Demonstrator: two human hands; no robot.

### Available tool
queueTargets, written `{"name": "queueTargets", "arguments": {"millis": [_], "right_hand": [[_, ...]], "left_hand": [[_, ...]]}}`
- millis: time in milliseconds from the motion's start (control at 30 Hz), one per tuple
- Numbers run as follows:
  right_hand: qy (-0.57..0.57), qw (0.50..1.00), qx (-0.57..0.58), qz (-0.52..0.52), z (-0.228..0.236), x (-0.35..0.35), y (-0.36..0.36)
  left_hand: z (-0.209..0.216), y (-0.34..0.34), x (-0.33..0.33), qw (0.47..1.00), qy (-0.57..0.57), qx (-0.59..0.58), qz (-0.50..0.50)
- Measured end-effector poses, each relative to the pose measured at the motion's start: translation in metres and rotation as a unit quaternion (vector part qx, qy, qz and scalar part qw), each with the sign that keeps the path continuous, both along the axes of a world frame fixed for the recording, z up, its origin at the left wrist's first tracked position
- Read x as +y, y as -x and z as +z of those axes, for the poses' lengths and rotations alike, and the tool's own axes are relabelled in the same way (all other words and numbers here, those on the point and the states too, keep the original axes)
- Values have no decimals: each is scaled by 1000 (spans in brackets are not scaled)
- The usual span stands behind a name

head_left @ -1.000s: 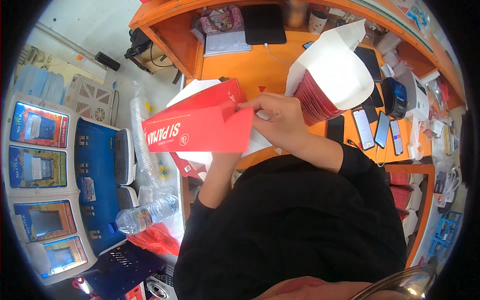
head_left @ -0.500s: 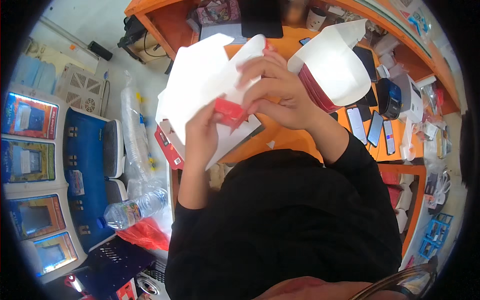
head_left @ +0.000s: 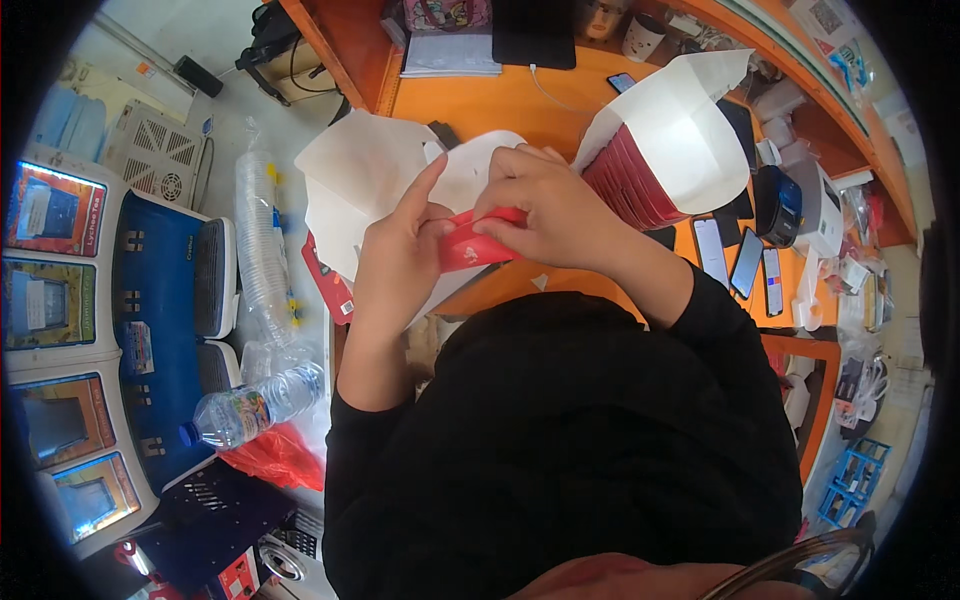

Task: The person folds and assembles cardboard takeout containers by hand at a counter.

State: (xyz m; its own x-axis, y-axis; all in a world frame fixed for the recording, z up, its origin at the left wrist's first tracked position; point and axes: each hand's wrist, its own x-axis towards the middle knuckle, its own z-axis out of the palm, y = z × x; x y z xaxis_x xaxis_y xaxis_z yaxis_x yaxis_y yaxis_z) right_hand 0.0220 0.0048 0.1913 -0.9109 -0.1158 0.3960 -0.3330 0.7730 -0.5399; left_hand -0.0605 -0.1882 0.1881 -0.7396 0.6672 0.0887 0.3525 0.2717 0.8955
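In front of my body I hold a paperboard food carton [head_left: 468, 252], its red printed outside toward me and its white inside away. My left hand [head_left: 400, 245] grips the left end of the red panel, with one finger stretched up. My right hand [head_left: 545, 208] is closed on the upper right part, thumb pressed on a red fold. The right fingers hide part of the folded edge. Just beyond my left hand lie white paperboard carton blanks [head_left: 350, 170]. To the right stands a stack of nested cartons [head_left: 640, 175], dark red outside and white inside.
Several phones [head_left: 745, 262] lie on the orange desk [head_left: 430, 95] at the right. A white cup [head_left: 642, 38] and a dark tablet [head_left: 533, 35] are at the back. On the left stand a plastic bottle [head_left: 250, 410], stacked clear cups [head_left: 262, 240] and a blue-and-white drink dispenser [head_left: 160, 330].
The carton has come lower and its red panel now faces up between my hands. My right hand has moved down onto the fold. The white sheets at left show less raised.
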Motion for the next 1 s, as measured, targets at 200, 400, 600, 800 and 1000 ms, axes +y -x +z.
{"name": "queueTargets", "arguments": {"millis": [200,400,600,800,1000], "right_hand": [[14,971,-233,39,8,-4,2],[378,902,-206,-31,-3,7,11],[451,869,-199,50,-4,-11,4],[431,889,-146,53,2,-12,-6],[509,850,-121,65,3,-22,-8]], "left_hand": [[7,-5,-3,980,-2,190,-61],[-21,-1,-4,870,-168,460,59],[-39,-13,18,904,-88,403,114],[-40,-10,27,871,-122,463,111],[-39,-2,29,849,-171,492,87]]}}
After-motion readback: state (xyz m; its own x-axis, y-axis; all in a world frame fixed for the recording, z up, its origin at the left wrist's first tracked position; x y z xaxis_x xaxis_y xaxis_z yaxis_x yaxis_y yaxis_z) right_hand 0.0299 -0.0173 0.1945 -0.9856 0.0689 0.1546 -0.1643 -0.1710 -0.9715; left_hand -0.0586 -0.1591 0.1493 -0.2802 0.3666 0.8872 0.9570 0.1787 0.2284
